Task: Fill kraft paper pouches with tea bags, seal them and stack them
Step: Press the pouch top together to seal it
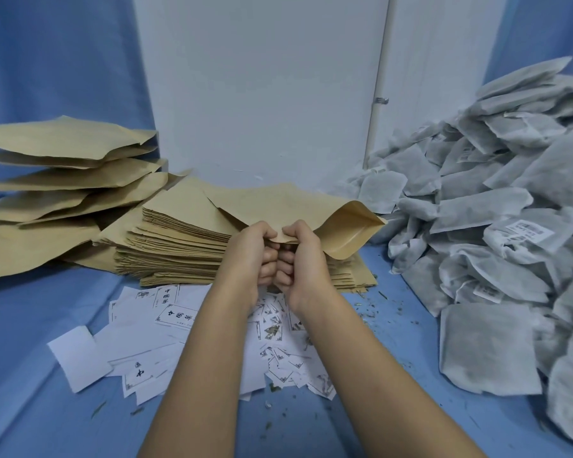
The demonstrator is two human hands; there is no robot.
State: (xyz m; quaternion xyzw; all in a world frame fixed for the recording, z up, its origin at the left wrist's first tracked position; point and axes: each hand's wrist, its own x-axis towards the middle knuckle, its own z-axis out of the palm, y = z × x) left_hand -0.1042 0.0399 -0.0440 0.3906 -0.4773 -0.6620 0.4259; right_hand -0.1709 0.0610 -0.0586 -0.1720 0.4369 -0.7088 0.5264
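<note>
Head view: fists point(280, 256) pinching pouch point(328, 219).

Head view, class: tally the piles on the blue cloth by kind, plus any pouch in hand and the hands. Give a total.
Kraft pouch piles: 2 (flat stack, loose pile)
Tea bag heaps: 1
Printed label scatters: 1
Held kraft pouch: 1
Hands: 2 (left hand, right hand)
Total: 7

left hand point(250, 256): fist curled, thumb pinching | right hand point(300, 256): fist curled, knuckles touching left | forearms: extended forward, converging
</note>
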